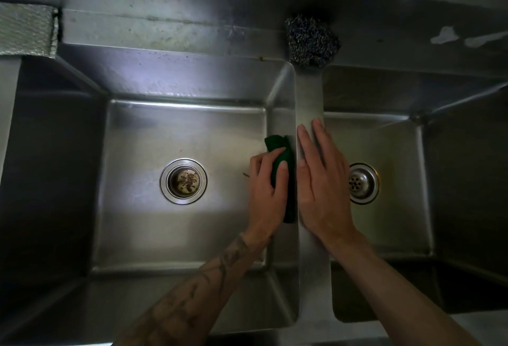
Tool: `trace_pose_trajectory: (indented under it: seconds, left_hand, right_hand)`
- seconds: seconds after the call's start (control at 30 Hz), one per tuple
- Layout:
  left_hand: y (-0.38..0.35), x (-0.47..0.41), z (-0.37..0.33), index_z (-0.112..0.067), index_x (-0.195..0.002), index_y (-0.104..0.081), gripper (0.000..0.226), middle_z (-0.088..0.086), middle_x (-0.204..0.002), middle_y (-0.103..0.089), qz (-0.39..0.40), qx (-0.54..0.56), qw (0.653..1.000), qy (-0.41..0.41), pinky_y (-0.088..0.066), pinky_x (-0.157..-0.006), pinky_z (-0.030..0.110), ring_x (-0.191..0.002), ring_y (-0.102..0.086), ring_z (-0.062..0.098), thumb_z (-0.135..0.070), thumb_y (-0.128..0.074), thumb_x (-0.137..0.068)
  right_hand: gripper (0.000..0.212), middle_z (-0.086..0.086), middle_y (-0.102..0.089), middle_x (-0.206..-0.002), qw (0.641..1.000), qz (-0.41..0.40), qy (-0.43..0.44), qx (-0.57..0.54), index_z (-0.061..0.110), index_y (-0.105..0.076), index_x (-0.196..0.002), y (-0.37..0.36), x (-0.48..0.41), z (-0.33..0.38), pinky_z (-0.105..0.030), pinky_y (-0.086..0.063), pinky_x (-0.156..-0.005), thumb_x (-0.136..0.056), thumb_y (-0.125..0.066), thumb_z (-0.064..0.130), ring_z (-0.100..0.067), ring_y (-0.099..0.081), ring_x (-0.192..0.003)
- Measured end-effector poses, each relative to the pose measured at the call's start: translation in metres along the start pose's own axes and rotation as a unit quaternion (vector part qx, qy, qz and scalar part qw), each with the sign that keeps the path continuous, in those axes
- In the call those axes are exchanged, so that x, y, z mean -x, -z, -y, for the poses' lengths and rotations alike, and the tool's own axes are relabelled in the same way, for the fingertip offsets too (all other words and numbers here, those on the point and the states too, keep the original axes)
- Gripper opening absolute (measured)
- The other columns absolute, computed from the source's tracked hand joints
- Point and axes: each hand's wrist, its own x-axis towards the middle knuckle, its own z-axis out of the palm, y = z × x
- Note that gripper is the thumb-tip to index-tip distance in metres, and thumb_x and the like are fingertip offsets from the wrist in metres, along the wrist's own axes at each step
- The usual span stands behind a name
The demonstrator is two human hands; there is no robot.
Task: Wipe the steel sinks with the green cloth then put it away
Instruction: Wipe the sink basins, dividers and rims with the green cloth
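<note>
- My left hand (268, 185) is closed around the green cloth (286, 178), fingers curled over its bunched middle, pressing it against the right wall of the middle sink (187, 131).
- My right hand (321, 180) lies flat and open on the steel divider (309, 92) between the two sinks, holding nothing, bracing me.
- The cloth sits low on that wall, one end poking out beyond my fingertips and the other trailing toward my wrist along the divider's edge.
- It looks soft, limp and light; I judge it will fold and slip against the steel unless I keep my palm spread over the wad rather than pinching a corner.
- Outward: the middle sink's drain (183, 181) holds brown bits, and a small scrap lies on the floor just left of my hand.
- The right sink (398, 136) has a domed strainer (362, 183), partly hidden by my right hand.
- A steel scourer (312, 40) rests on the back ledge above the divider.
</note>
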Motion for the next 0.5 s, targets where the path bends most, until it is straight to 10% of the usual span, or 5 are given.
trace_pose_trajectory:
  seconds: [0.13,0.3,0.5]
  left_hand:
    - [-0.007,-0.019,0.016,-0.015,-0.138,-0.058,0.030,0.004,-0.125,-0.047,0.023,0.010,0.990,0.138,-0.048,-0.106,0.028,-0.100,-0.050,-0.013,-0.027,-0.047,-0.113]
    - [-0.005,-0.015,-0.011,-0.013,-0.135,-0.060,0.037,0.005,-0.125,-0.051,-0.009,0.026,0.999,0.041,-0.041,-0.092,0.003,-0.105,-0.051,-0.011,-0.034,-0.047,-0.107]
    - [-0.011,-0.045,0.006,-0.015,-0.139,-0.056,0.032,0.005,-0.126,-0.046,0.027,0.006,0.994,0.103,-0.048,-0.102,0.022,-0.106,-0.053,0.002,-0.030,-0.047,-0.112]
  right_hand:
    - [0.054,0.001,-0.018,-0.174,1.000,-0.002,-0.003,-0.001,0.021,-0.033,-0.163,0.000,0.001,0.000,-0.049,-0.027,-0.124,-0.109,-0.030,0.027,-0.014,-0.016,-0.160]
    - [0.055,0.002,-0.016,-0.174,1.000,0.003,-0.006,-0.004,0.022,-0.032,-0.163,0.001,0.002,0.001,-0.045,-0.023,-0.127,-0.110,-0.026,0.033,-0.015,-0.015,-0.160]
    - [0.054,0.000,-0.018,-0.174,1.000,-0.002,0.001,-0.001,0.020,-0.033,-0.163,0.001,0.001,0.001,-0.048,-0.025,-0.126,-0.110,-0.026,0.032,-0.017,-0.017,-0.160]
